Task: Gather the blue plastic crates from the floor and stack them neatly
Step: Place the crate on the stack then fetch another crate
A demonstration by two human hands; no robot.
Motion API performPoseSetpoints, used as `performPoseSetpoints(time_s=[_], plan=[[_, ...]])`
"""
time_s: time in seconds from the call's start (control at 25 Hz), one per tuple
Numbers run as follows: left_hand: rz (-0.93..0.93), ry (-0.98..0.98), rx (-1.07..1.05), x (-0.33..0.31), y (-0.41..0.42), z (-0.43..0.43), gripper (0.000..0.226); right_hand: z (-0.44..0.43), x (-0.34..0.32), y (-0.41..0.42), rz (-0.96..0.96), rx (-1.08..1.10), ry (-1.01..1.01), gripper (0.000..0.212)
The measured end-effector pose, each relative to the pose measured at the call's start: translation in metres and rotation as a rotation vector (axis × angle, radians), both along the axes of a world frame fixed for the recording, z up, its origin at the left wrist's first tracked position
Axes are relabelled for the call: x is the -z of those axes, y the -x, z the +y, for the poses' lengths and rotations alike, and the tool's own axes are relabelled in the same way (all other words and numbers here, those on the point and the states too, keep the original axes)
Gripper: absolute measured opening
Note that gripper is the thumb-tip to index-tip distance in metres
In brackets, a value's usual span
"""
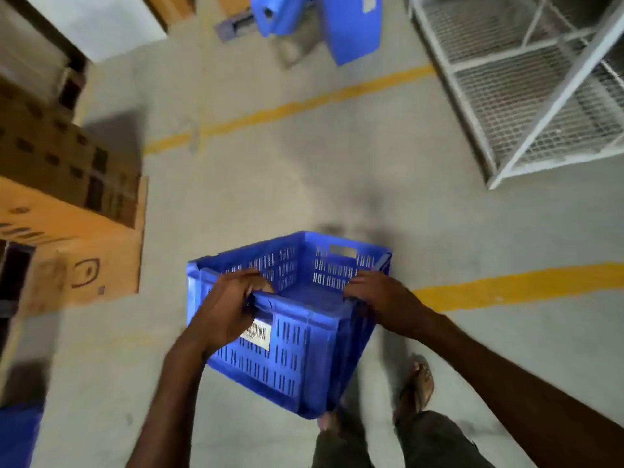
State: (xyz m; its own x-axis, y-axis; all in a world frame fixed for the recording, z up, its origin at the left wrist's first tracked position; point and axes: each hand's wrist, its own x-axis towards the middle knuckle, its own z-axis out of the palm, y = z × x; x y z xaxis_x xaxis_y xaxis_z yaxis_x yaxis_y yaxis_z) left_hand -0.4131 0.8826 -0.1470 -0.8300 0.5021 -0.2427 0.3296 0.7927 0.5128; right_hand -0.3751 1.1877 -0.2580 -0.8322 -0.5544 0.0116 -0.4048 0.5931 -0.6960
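Note:
I carry a blue slotted plastic crate (297,339) in front of me, lifted off the concrete floor, open side up, with a barcode label on its near wall. My left hand (229,305) grips the near rim at the left corner, fingers curled over the edge. At the near right corner my right hand (378,295) grips the rim the same way. The crate is empty inside. More blue crates (324,21) lie tumbled on the floor far ahead, near the top of the view.
Stacked cardboard boxes (67,211) line the left side. A white wire-mesh rack (526,86) stands at the right. Yellow floor lines (290,109) cross the grey concrete. My sandalled foot (418,383) shows below the crate. Something blue (17,430) sits at the bottom left edge.

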Motion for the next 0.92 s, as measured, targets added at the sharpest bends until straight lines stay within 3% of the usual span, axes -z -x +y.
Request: performPoseSetpoints(time_s=[0.12,0.28,0.4,0.48,0.56,0.68,0.8,0.92], plan=[[-0.087,0.035,-0.259,-0.024,-0.084,-0.108,0.025,-0.112,-0.025,-0.002,0.196,-0.275,-0.061,0.023],[-0.214,-0.148,-0.473,-0.046,-0.202,-0.199,0.022,-0.278,-0.069,-0.024,0.402,-0.56,-0.167,0.04],[-0.035,-0.141,-0.659,-0.041,-0.261,-0.279,0.055,-0.399,-0.1,-0.052,0.466,-0.725,-0.214,0.039],[0.114,-0.164,-0.769,-0.038,-0.301,-0.341,0.055,-0.476,-0.114,-0.074,0.475,-0.807,-0.248,0.039],[0.134,-0.219,-0.806,-0.047,-0.333,-0.395,0.048,-0.539,-0.129,-0.087,0.442,-0.828,-0.254,0.034],[0.17,-0.074,-0.764,-0.064,-0.371,-0.495,0.066,-0.62,-0.153,-0.1,0.42,-0.862,-0.256,0.027],[0.162,0.151,-0.837,-0.069,-0.4,-0.602,0.05,-0.699,-0.174,-0.105,0.432,-0.904,-0.244,0.029],[0.152,0.176,-0.952,-0.067,-0.414,-0.688,0.047,-0.803,-0.186,-0.095,0.411,-0.918,-0.333,0.036]])
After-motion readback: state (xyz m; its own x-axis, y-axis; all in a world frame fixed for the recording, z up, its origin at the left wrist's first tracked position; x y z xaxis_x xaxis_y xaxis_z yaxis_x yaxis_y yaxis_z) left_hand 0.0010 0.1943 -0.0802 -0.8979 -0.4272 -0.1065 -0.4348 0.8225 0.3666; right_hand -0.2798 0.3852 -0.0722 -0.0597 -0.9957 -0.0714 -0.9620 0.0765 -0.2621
